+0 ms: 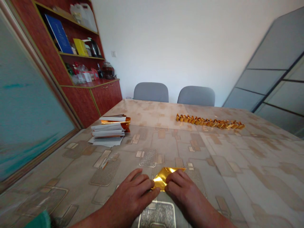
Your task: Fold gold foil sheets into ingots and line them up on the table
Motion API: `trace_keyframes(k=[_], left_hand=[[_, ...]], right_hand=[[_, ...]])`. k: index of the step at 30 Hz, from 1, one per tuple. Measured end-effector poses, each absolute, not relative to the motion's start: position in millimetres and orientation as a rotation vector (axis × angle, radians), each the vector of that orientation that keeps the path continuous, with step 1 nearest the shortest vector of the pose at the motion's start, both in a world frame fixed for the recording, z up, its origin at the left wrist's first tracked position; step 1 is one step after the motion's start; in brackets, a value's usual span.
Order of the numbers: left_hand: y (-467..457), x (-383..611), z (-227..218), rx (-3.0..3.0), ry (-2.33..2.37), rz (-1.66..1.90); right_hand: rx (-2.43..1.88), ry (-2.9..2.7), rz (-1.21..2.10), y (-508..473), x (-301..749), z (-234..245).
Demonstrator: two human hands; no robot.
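Note:
A piece of shiny gold foil paper (pixel 161 178), partly folded with slanted edges, lies on the patterned tablecloth (pixel 152 139) close in front of me. My left hand (pixel 135 190) grips its left corner between thumb and fingers. On the right side of the sheet, my right hand (pixel 181 186) has its fingers curled down on the paper, and they hide part of it. Further back on the left is a stack of paper sheets (pixel 108 133), white on one face and gold on the other. A row of folded gold paper pieces (pixel 210 122) lies at the far right.
Two grey chairs (pixel 151 91) stand behind the table's far edge. A red-brown cabinet (pixel 102 98) with shelves of jugs, boxes and jars is at the left. Grey panels (pixel 268 69) lean or stand at the right.

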State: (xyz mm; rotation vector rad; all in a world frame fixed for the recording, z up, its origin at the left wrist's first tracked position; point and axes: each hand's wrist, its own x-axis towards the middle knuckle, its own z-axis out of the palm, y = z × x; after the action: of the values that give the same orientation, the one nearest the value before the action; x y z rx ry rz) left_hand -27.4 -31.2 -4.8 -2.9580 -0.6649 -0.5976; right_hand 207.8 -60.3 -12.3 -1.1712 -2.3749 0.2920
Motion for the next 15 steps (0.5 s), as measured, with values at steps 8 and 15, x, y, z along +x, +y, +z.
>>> trace_keyframes(k=[8, 15], left_hand=[[-33.9, -31.3, -4.9, -2.977, -0.686, -0.685], [-34.0, -37.4, -7.8, -2.915, -0.686, -0.697]], right_hand=[[-1.094, -2.481, 0.235, -63.1, 214.0, -5.4], [-1.037, -2.544, 0.233, -65.6, 216.6, -0.8]])
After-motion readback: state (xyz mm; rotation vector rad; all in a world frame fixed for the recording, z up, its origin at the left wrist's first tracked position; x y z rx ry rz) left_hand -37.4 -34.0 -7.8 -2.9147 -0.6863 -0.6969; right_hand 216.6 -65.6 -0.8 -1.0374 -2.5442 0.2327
